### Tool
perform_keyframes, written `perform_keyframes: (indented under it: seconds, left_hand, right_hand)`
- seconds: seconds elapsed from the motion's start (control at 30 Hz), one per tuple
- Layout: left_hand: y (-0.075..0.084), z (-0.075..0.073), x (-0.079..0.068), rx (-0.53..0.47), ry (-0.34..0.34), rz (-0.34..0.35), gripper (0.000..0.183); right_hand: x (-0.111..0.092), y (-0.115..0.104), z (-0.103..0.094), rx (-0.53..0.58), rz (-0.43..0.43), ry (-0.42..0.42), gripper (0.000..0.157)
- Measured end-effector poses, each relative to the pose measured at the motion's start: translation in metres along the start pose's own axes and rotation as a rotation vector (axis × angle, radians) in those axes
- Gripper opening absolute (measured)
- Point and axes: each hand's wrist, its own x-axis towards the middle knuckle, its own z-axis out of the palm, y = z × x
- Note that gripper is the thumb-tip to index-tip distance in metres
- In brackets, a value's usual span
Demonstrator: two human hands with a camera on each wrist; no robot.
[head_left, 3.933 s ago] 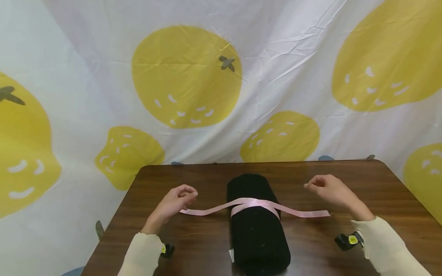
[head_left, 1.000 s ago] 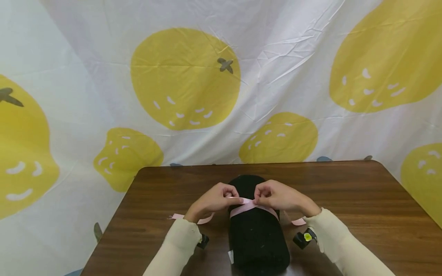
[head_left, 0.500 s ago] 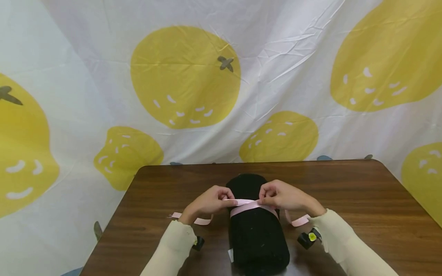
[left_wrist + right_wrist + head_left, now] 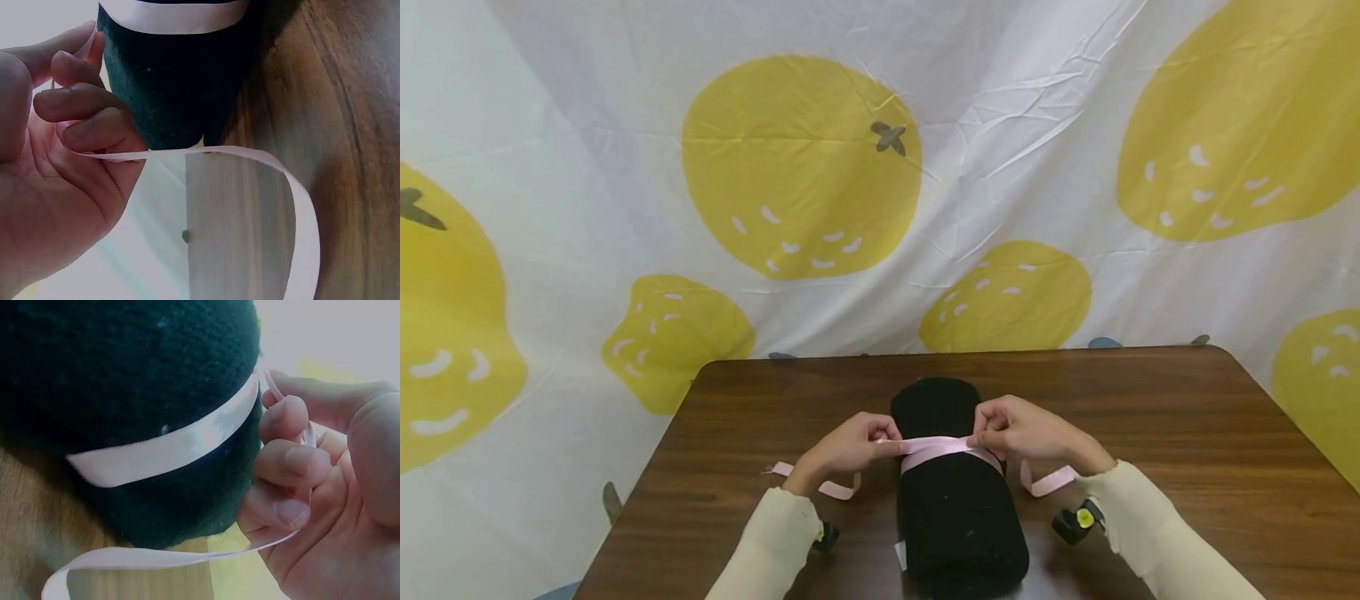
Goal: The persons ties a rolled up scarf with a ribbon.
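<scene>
A black fabric roll (image 4: 958,521) lies lengthwise on the table, with a pink ribbon (image 4: 936,448) wrapped round its middle and crossed on top. To the left of the crossing, my left hand (image 4: 856,442) pinches one length of the ribbon between thumb and forefinger. My right hand (image 4: 1024,433) pinches the other length at the roll's right side. Between the hands the ribbon runs nearly straight. In the left wrist view, the tail of the ribbon (image 4: 306,231) passes under the curled fingers and loops down. The right wrist view shows the band of ribbon (image 4: 169,453) against the roll's side.
The brown wooden table (image 4: 1187,417) extends to both sides of the roll. Behind it hangs a white cloth (image 4: 1015,167) printed with yellow fruit. A small white tag (image 4: 902,556) sticks out at the roll's lower left.
Both hands were off the ribbon at first, its ends lying loose. They then pinched it near the crossing and have since drawn apart, left hand leftward, right hand rightward, straightening the ribbon.
</scene>
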Motion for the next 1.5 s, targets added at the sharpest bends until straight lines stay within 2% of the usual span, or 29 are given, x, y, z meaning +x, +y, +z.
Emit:
perform_keyframes:
  seconds: [0.3,0.63,0.9,1.13,1.33,1.5]
  left_hand:
    - [-0.008,-0.001,-0.005,-0.038,-0.020,-0.046,0.023]
    - [-0.019,0.002,-0.004,-0.113,-0.048,-0.036,0.022]
    - [-0.028,0.005,-0.004,-0.113,-0.056,-0.061,0.025]
    - [-0.032,0.005,0.000,-0.130,-0.099,-0.098,0.030]
    - [-0.032,0.012,0.002,-0.161,-0.133,-0.119,0.029]
    - [-0.035,0.014,0.003,-0.150,-0.127,-0.118,0.026]
  right_hand:
    - [-0.006,0.010,-0.001,0.044,-0.002,-0.009,0.022]
    - [-0.011,0.031,-0.002,0.053,0.051,-0.005,0.032]
    - [-0.019,0.049,-0.001,0.099,0.095,-0.013,0.036]
    - [-0.023,0.065,0.003,0.260,0.101,-0.013,0.037]
    - [-0.028,0.086,0.007,0.463,0.051,-0.053,0.031]
    - [-0.028,0.093,0.011,0.524,-0.005,-0.053,0.029]
